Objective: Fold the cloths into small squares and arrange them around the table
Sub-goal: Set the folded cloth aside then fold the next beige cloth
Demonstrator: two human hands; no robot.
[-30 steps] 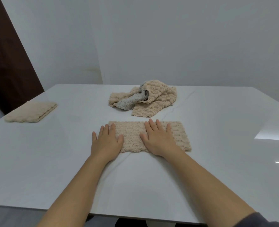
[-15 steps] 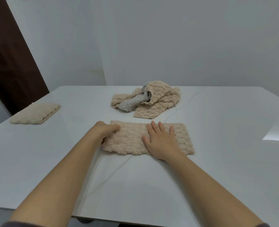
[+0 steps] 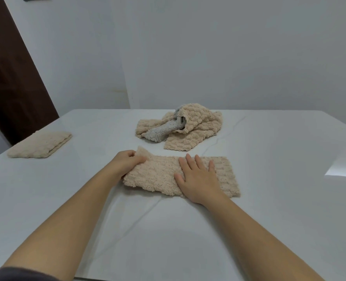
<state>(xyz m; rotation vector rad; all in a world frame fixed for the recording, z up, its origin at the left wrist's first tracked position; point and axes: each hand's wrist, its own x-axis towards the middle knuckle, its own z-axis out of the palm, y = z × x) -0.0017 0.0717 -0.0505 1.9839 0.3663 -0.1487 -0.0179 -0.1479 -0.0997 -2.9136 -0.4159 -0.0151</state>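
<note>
Left hand (image 3: pixel 127 163) gripping cloth (image 3: pixel 158 176) end, fingertips hidden, right hand (image 3: pixel 198 180) flat on it

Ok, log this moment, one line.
left hand: grips cloth end | right hand: flat on cloth | folded cloth: far left | pile: unfolded

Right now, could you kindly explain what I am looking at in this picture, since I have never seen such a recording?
There is no machine here, only a person's two bare hands. The single view comes from a camera worn on the head, looking forward and down. The left hand grips the left end of a beige cloth strip, which is raised a little there. The right hand lies flat on it. Also on the white table are a folded cloth at the far left and a loose pile of cloths, beige and grey, further back.
</note>
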